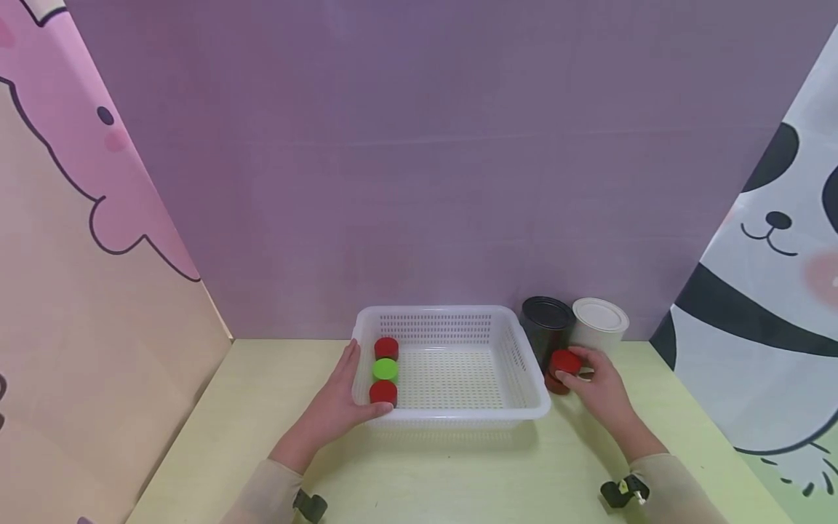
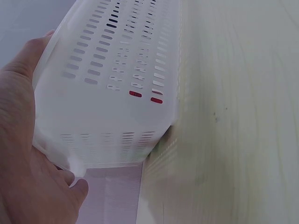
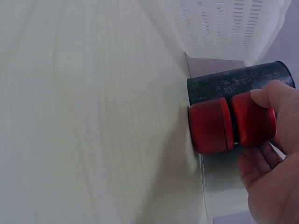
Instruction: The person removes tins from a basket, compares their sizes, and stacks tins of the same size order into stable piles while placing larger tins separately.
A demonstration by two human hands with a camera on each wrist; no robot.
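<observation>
A white plastic basket stands on the table, with two red-lidded jars and a green-lidded jar in a row along its left inner side. My left hand holds the basket's front left corner, thumb over the front rim and fingers along the left rim. To the basket's right, my right hand pinches a small red jar between thumb and fingers. Directly beneath is another red jar standing on the table; a narrow gap shows between the two in the right wrist view.
Behind the right hand stand a black canister and a white canister, side by side near the back wall. A purple wall closes off the rear of the pale table. Printed panels flank both sides.
</observation>
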